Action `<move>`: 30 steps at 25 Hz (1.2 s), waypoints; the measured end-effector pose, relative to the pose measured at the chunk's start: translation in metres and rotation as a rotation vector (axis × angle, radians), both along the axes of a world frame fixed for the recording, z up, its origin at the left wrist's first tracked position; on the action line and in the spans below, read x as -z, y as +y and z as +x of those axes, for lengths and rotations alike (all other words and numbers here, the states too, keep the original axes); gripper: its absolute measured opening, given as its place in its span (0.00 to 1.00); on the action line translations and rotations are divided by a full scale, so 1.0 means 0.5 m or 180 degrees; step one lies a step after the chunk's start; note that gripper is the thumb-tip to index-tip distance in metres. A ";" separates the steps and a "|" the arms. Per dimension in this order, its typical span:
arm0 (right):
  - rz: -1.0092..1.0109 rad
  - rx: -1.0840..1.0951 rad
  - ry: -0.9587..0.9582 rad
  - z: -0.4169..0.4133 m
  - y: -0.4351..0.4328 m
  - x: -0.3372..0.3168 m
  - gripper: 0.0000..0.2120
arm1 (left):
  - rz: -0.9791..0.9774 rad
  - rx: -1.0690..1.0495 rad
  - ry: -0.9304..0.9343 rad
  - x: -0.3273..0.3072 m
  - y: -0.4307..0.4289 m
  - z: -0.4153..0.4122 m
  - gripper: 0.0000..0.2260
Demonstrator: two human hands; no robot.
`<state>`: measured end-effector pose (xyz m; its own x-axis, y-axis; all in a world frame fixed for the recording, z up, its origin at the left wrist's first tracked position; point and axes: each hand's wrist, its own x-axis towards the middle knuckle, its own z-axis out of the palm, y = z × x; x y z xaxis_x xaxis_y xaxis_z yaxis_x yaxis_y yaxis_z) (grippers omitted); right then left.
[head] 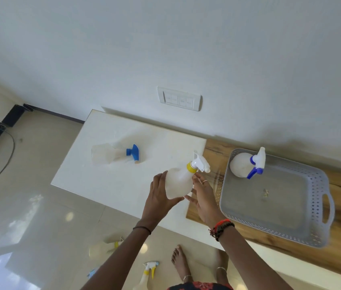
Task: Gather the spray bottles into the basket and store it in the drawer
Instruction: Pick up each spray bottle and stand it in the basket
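On the floor [39, 164] at 6 o'clock, by a bare foot [179, 262], lies a yellow-triggered bottle [147, 268]. A clear floor bottle [100, 251] with a yellow collar lies at 7 o'clock from it.

Above the near edge of the white table [106, 185], both arms reach in. The left grip [158, 197] wraps its curled fingers round the body of the yellow-collared spray bottle [178, 183] and holds it off the table. The bottle's white trigger head tilts toward 1 o'clock. The right grip [204, 195] is spread, its straight fingers lying against the bottle's other side and its thumb under the base.

At 3 o'clock from the held bottle, the grey basket [320, 185] stands on the wooden part of the table. A round white bottle [238, 166] with a blue trigger stands in its 11 o'clock corner.

At 10 o'clock, well apart, a blue-headed bottle [106, 154] lies on its side on the white table.

Farther back, a switch plate [179, 99] sits on the wall.
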<state>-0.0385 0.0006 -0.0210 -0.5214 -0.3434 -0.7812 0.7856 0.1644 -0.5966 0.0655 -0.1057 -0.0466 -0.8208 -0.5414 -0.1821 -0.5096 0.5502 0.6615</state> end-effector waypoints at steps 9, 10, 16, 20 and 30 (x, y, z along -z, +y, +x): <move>0.0174 0.0621 0.0370 0.013 0.213 -0.043 0.17 | 0.0717 0.0198 0.0399 -0.032 0.199 -0.032 0.41; 0.0201 0.0678 0.0363 0.008 0.237 -0.043 0.17 | 0.0770 0.0224 0.0402 -0.031 0.223 -0.042 0.41; 0.0192 0.0980 0.0302 -0.037 0.361 -0.039 0.14 | 0.1078 0.0287 0.0352 -0.019 0.347 -0.108 0.41; 0.0242 0.1192 0.0238 -0.084 0.431 -0.032 0.16 | 0.1037 0.0465 0.0202 -0.002 0.418 -0.163 0.42; 0.0271 0.1323 0.0192 -0.222 0.524 0.047 0.21 | 0.0793 0.0474 -0.0415 0.047 0.513 -0.332 0.41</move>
<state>-0.1494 0.2625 -0.0443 -0.6475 -0.0300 -0.7615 0.7595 -0.1081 -0.6415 -0.1007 0.1510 -0.0703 -0.8489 -0.3425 -0.4027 -0.5248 0.4545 0.7197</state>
